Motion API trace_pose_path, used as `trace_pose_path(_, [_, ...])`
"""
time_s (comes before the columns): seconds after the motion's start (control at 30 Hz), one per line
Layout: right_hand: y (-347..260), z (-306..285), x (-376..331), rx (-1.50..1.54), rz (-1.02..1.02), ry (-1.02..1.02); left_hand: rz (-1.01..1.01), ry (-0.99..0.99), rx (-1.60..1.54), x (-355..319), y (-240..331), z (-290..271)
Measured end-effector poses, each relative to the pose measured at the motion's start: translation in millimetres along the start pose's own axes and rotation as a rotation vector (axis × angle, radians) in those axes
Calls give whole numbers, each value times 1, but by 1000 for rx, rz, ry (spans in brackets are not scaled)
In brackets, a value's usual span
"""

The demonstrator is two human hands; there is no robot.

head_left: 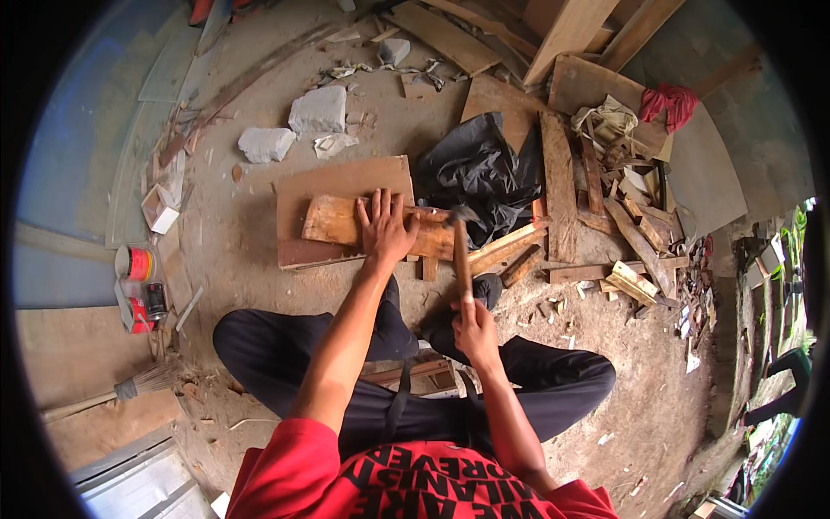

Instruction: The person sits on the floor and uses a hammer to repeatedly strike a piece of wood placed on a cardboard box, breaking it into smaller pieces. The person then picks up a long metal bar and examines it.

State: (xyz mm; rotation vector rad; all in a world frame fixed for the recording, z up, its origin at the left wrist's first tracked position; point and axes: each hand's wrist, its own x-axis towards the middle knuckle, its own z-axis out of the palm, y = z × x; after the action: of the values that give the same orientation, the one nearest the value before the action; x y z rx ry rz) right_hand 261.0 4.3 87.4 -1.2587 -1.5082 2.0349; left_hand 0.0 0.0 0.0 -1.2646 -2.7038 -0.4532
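L hand (386, 225) is lying palm-down on a thick, rough-edged plank (333, 221), fingers spread apart, pointing away from wearer. R hand (475, 333) is gripping a hammer (464, 264) near lower end of handle, fingers curled round it. Handle is running up & away from fist; hammer head is sitting at R end of plank, to R of L hand. Contact betw. head & plank: can't tell from this angle.

Plank is lying approx. crosswise in front of wearer, mostly over a flat brown board (380, 173), its R end extending past board edge. Small wood block (430, 269) is showing below plank's near edge. Wearer is sitting low, knees wide, dark trousers (272, 346), red shirt (294, 467).

Surroundings: black plastic bag (471, 169) is lying crumpled just beyond R end of plank. Long board (558, 186) is lying R of bag; scrap-wood heap (648, 233) is spreading farther R, w/ red cloth (667, 105) draping at its far side. Two pale blocks, larger one (318, 110) & smaller one (265, 144), are resting on ground beyond brown board. Far L: red tin (136, 263) is standing or lying (unclear) nr wall; broom (143, 381) is lying below it.
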Motion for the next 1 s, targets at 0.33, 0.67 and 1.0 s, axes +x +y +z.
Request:
trace_pose_path(0.33, [-104, -20, -67, 256, -398, 55, -22, -15, -44, -4, 3, -2])
trace_pose_path(0.67, [14, 1, 2, -242, -31, 28, -17, -3, -30, -2, 2, -1])
trace_pose_path(1.0, [-94, 4, -53, 4, -599, 33, -27, 6, -13, -2, 0, 6])
